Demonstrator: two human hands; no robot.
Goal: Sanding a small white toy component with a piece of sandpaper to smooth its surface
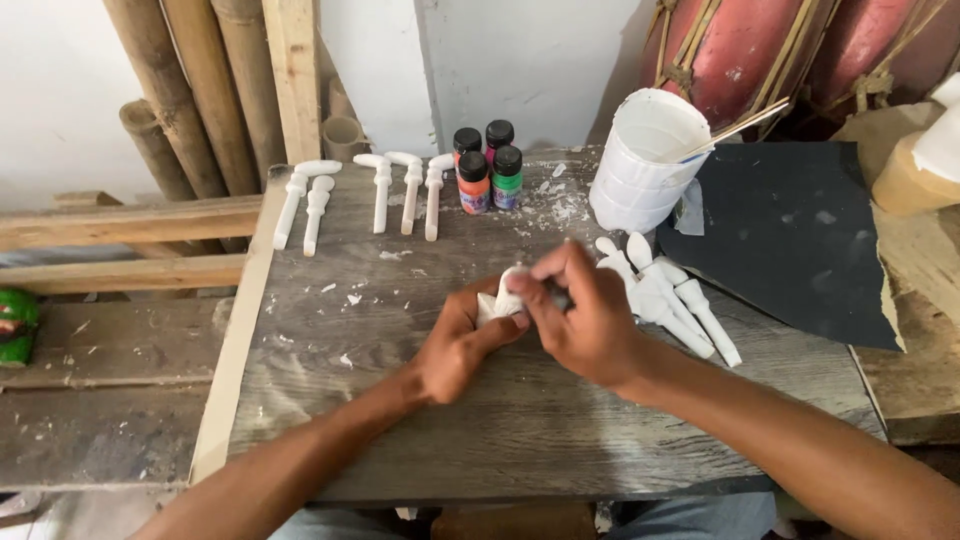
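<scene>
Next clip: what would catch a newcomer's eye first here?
Both hands meet at the middle of the grey wooden board: the left hand grips a small white carved piece and the right hand works on it. Behind stand four small paint bottles with black caps, beside a row of white carved pegs.

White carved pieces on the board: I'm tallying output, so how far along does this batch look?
Five white pieces lie in a neat row at the far edge, apart from the rest. In hand: the left hand grips one small white piece while the right hand works on it. A loose pile of similar pieces lies to the right. The paint bottles stand capped; nothing shows colour yet.
</scene>
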